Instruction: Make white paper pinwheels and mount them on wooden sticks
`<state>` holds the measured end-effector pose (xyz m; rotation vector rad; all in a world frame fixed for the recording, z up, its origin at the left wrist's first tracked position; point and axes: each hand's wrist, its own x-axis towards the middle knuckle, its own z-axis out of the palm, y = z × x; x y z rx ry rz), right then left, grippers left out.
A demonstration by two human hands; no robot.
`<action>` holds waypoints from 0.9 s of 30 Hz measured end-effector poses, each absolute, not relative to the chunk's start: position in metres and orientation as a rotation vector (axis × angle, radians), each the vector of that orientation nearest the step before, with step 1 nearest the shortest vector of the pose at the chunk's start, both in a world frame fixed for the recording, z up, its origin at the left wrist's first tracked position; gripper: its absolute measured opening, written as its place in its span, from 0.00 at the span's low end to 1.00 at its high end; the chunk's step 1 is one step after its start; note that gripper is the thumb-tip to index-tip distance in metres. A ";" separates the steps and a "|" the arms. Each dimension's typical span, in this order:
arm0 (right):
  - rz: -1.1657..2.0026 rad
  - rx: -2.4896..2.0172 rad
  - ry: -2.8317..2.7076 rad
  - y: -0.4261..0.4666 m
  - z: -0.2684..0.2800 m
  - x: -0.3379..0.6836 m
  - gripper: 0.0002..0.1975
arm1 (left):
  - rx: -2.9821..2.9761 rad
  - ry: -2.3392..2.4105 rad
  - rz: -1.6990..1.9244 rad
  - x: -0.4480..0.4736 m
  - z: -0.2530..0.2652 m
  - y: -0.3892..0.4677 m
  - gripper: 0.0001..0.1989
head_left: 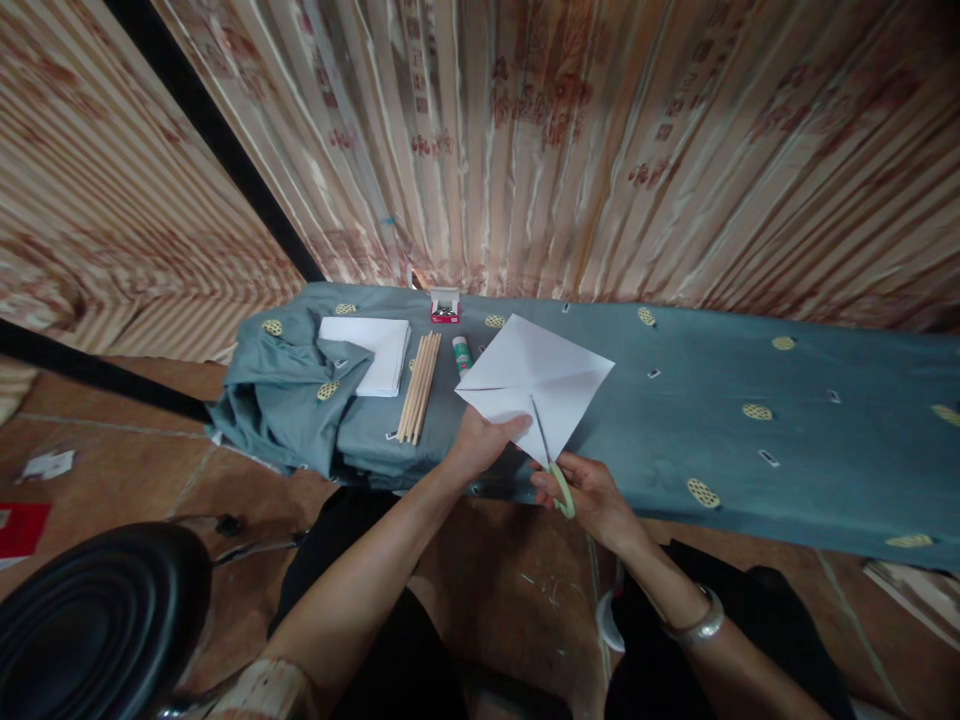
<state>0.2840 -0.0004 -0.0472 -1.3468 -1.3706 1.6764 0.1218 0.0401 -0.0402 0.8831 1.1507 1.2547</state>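
Note:
A white square sheet of paper (559, 365), turned cornerwise, is held over the near edge of the cloth-covered table. Slits run inward from its left corner and its near corner, and faint crease lines cross it. My left hand (484, 440) grips its near-left part, thumb on top and fingers hidden beneath. In my right hand (589, 492) is a pair of scissors with pale green handles (562, 492). Their blade lies along the slit at the near corner, its tip pointing toward the paper's middle.
Left of the paper are a glue stick (460, 354), several wooden sticks (420, 390), a stack of white paper (390, 350) and a small red box (445, 306) with metal bits. A black round stool (97, 620) stands at lower left. A curtain (525, 150) hangs behind the blue-green tablecloth (720, 400).

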 end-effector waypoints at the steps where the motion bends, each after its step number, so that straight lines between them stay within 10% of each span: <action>1: 1.674 -1.348 -1.377 0.000 -0.047 0.284 0.20 | 0.891 1.149 1.255 0.122 -0.041 0.040 0.13; 27: 1.858 -1.383 -1.300 -0.007 -0.040 0.312 0.25 | 0.777 1.238 1.453 0.114 -0.043 0.056 0.22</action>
